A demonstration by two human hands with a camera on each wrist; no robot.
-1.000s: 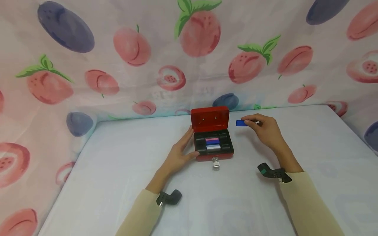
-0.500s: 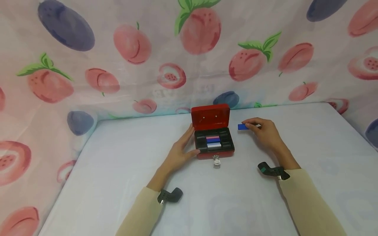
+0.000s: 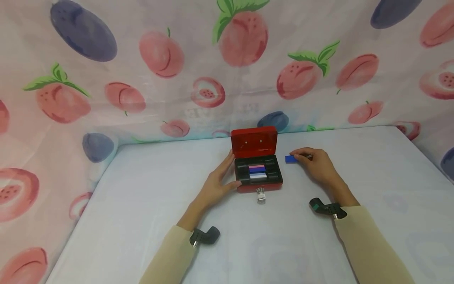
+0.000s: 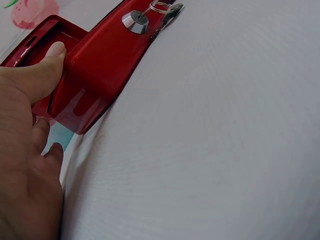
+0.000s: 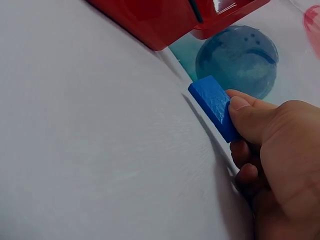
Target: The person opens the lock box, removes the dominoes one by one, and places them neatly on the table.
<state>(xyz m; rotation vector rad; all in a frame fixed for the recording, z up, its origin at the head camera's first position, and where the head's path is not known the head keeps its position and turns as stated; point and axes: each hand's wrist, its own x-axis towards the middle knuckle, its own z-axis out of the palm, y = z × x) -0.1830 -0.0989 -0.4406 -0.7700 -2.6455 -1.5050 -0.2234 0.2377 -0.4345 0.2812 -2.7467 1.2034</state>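
Note:
An open red cash box with a black inner tray stands on the white table. My left hand spans its left side, thumb on the front corner and extended fingers by the raised lid. In the left wrist view, the thumb rests at the box's rim. To the right of the box, my right hand pinches a flat blue rectangular block between thumb and fingers, low over the table. Pink, blue and white strips lie side by side in the tray.
A key with a ring hangs from the lock on the box's front. White cloth covers the table. Behind it hangs a fruit-patterned curtain.
My right hand has lowered a little toward the table with the blue block, staying right of the box. My left hand stays at the box's left side.

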